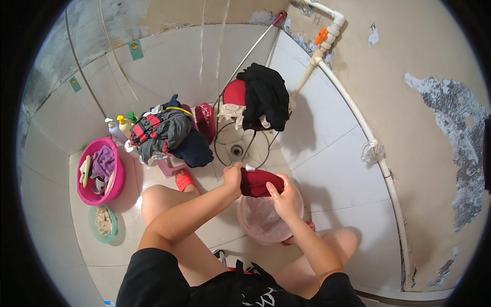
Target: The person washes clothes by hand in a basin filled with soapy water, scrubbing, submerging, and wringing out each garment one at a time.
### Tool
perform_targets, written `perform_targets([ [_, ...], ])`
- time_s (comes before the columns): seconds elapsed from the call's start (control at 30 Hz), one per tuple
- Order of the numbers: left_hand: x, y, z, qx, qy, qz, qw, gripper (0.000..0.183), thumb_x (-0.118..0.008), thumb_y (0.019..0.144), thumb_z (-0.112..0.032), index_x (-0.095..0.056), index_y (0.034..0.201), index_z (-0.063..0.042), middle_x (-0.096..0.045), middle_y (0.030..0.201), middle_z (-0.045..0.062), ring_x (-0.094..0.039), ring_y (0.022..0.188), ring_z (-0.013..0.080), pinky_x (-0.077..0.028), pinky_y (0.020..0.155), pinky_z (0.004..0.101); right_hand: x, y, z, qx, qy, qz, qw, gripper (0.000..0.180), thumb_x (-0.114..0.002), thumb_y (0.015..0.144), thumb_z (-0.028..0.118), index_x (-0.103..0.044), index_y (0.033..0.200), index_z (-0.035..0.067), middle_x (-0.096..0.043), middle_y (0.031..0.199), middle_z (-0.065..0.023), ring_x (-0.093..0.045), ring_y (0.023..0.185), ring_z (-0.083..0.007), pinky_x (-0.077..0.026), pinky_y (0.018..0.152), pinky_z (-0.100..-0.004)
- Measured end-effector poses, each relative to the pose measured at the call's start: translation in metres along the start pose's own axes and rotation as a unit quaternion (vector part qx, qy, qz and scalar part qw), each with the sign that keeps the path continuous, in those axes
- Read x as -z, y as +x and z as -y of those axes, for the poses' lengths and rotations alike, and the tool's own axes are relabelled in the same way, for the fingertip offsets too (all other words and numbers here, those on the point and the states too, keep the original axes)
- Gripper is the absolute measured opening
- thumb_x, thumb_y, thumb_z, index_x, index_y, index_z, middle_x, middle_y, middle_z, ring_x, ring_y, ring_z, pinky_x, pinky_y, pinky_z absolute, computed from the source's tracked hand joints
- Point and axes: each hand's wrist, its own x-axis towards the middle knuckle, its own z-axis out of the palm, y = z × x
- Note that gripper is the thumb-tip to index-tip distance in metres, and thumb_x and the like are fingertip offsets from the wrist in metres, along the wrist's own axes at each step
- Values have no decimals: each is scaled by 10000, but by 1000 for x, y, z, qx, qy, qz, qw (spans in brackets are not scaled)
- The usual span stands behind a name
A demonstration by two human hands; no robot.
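A dark red cloth garment [257, 183] is stretched between my two hands, above the far rim of a pale pink basin [245, 226]. My left hand [233, 179] grips its left end. At the other end my right hand [284, 195] holds it, thumb on top and fingers behind. A small white piece [250, 168] shows at the garment's upper edge. Foamy, cloudy water [264, 217] fills part of the basin, which stands on the floor between my feet.
A stool [234, 93] bears black clothes [264, 96] beyond a floor drain [236, 150]. Left of it are piled clothes [165, 128], pump bottles [123, 124], a magenta tub [82, 193] and a green basin [114, 230]. A pipe [356, 111] runs along the right wall.
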Motion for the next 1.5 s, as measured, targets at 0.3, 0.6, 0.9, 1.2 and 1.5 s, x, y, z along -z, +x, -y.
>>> perform_targets([
  [0.3, 5, -63, -115, -185, -140, -28, 972, 425, -484, 818, -405, -460, 1166, -162, -453, 1141, 17, -398, 1099, 173, -286, 917, 374, -34, 100, 105, 114, 50, 20, 992, 368, -594, 855, 231, -458, 1135, 36, -565, 1006, -82, -564, 870, -162, -524, 691, -312],
  [0.6, 21, -71, -134, -183, -131, 14, 974, 359, -484, 803, -270, -438, 1125, -118, -446, 1007, 14, -415, 944, 146, -331, 834, 340, 38, 237, 90, 95, -110, -184, 972, 689, -511, 850, 450, -231, 1379, 111, -319, 1348, -188, -394, 1182, -351, -385, 920, -472],
  [0.9, 41, -77, -152, -184, -207, -55, 959, 343, -465, 817, -165, -424, 1135, -42, -451, 969, 41, -421, 824, 115, -372, 694, 237, -64, 187, 52, 353, -459, -312, 753, 551, -579, 771, 189, -402, 1284, 98, -258, 1361, -270, -251, 1260, -420, -216, 1017, -500],
  [1.2, 75, -47, -178, -244, -282, -180, 910, 375, -469, 790, -200, -426, 1139, -70, -459, 1037, 50, -457, 966, 156, -370, 771, 313, -261, 169, -54, 345, -345, 148, 860, 448, -503, 820, 304, -472, 1248, 178, -292, 1377, -201, -234, 1280, -393, -200, 1015, -505],
  [1.5, 89, -61, -195, -231, -279, -184, 914, 396, -455, 790, -245, -406, 1144, -74, -475, 1033, 32, -463, 940, 141, -328, 830, 350, -315, 215, -44, 304, -435, 170, 831, 369, -716, 589, 214, -551, 909, 133, -492, 1141, -159, -407, 1084, -364, -373, 886, -407],
])
